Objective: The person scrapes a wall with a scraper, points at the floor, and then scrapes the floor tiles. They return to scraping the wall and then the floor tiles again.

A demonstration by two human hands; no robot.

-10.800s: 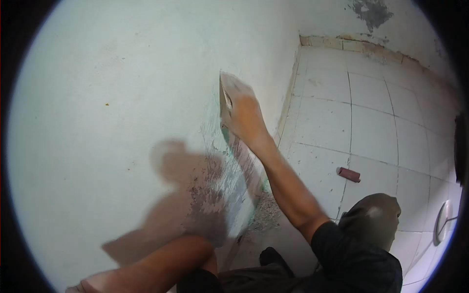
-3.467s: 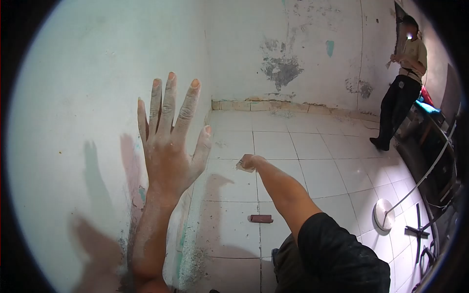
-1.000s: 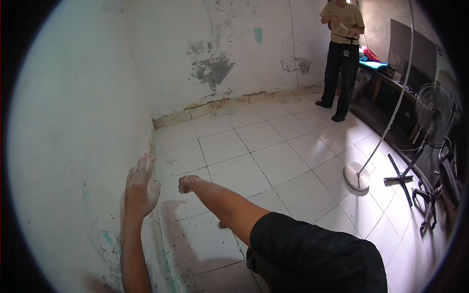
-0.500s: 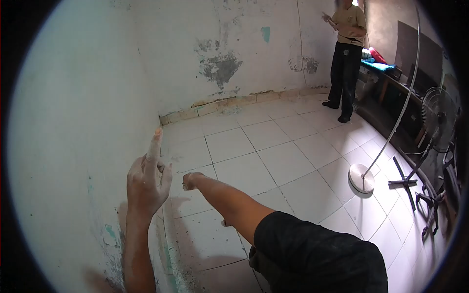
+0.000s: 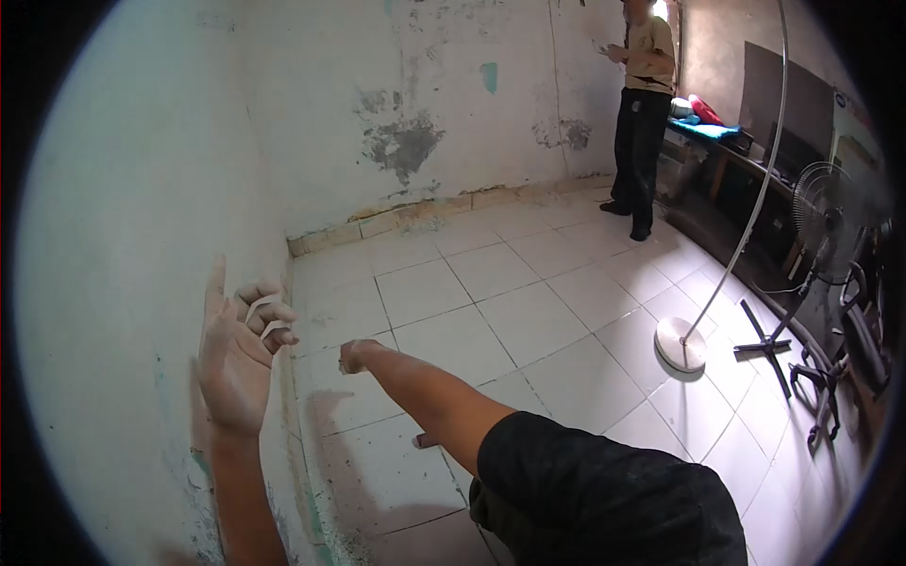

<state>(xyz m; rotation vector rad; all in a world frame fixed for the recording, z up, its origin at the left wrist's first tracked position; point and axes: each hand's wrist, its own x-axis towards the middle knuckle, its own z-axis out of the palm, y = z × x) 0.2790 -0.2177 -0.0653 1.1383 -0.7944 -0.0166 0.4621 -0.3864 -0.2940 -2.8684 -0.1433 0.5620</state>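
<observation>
My left hand (image 5: 241, 354) is raised beside the pale, stained wall (image 5: 123, 283) at the left. Its palm is in view, one finger points up and the others are loosely bent, with nothing between them. My right hand (image 5: 357, 357) is above the white tiled floor (image 5: 444, 335), at the end of an outstretched arm with a black sleeve (image 5: 604, 481). Its fingers look curled in, and whatever they may hold is hidden. Below the forearm a small brownish end of something (image 5: 425, 441) shows; I cannot tell what it is.
Another person (image 5: 645, 123) stands by the far wall. A pole on a round white base (image 5: 680, 344), a fan (image 5: 830, 212) and black wheeled chair legs (image 5: 819, 387) are at the right. Behind them is a long table with cloths (image 5: 708, 130) on it.
My left hand has shifted left and turned, its palm now showing and its fingers more spread. My right hand is still curled. The view has swung slightly to the right.
</observation>
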